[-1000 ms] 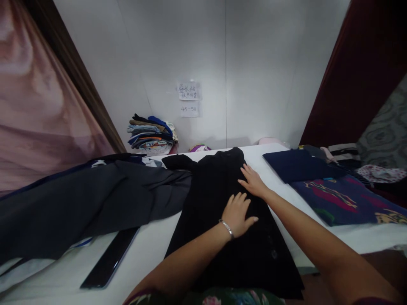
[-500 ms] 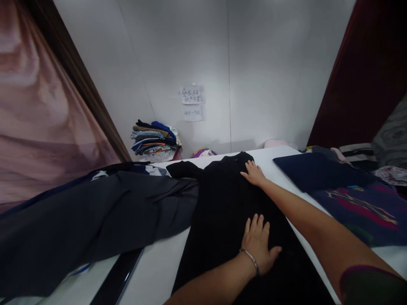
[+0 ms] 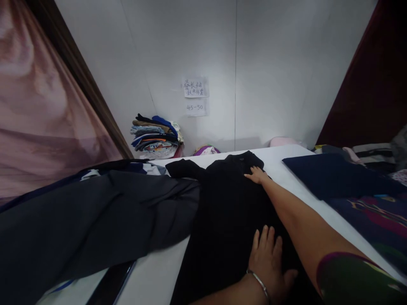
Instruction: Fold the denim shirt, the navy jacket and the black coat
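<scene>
A black short-sleeved garment (image 3: pixel 229 203) lies spread out in front of me, its collar end far off and one sleeve (image 3: pixel 186 168) pointing left. My left hand (image 3: pixel 269 260), with a silver bangle (image 3: pixel 258 283) on the wrist, rests flat on its lower body, fingers spread. Farther up, near the collar, my right hand (image 3: pixel 257 174) lies on the right side of the cloth with its fingers stretched out. A small label (image 3: pixel 241 159) shows inside the neck. The garment's lower end runs out of view.
Dark grey cloth (image 3: pixel 104 212) covers the left side of the white table (image 3: pixel 155 271). Folded clothes (image 3: pixel 155 133) are stacked at the back left. Navy fabric (image 3: pixel 337 173) and a patterned garment (image 3: pixel 375 220) lie at right. Paper signs (image 3: pixel 196 96) hang on the wall.
My view has shifted slightly to the left. My left hand appears lower and nearer to me on the garment. More of the collar shows above my right hand, and both hands remain flat.
</scene>
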A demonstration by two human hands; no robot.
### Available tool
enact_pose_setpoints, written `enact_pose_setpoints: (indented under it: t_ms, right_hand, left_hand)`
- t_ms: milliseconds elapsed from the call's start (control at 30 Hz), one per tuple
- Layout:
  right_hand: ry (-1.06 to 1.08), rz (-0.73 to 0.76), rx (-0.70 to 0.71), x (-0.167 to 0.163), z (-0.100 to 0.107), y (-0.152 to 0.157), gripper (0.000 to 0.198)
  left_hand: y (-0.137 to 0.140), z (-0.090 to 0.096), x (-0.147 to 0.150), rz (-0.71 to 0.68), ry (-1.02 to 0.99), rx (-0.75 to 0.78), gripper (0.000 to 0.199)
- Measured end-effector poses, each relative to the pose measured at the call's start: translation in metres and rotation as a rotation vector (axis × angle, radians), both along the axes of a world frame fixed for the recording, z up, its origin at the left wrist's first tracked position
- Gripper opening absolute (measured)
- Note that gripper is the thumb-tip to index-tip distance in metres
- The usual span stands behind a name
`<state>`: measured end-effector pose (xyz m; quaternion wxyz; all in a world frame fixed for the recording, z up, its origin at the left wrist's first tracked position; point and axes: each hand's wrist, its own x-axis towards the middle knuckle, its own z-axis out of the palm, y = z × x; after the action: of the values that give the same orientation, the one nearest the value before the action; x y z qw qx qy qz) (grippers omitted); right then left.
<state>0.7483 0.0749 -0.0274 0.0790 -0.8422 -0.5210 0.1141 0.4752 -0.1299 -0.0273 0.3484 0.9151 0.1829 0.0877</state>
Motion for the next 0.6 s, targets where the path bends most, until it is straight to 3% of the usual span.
enact_pose_setpoints:
  t_ms: [233,433,600]
  right_hand:
    - [-0.005,-0.021,0.102,-0.016,0.016,-0.030,0.068]
    - [-0.051,0.054,0.122,-0.030,0.000,-0.078,0.073]
    - [0.045,0.039,0.141,-0.039,-0.002,-0.088,0.071]
  left_hand:
    - [-0.003,0.002,-0.002,0.010,-0.006,0.031,0.077]
    - [-0.003,0.003,0.001,0.018,-0.004,0.063,0.075]
    - [-0.003,0.009,0.000,0.019,0.005,0.097,0.074]
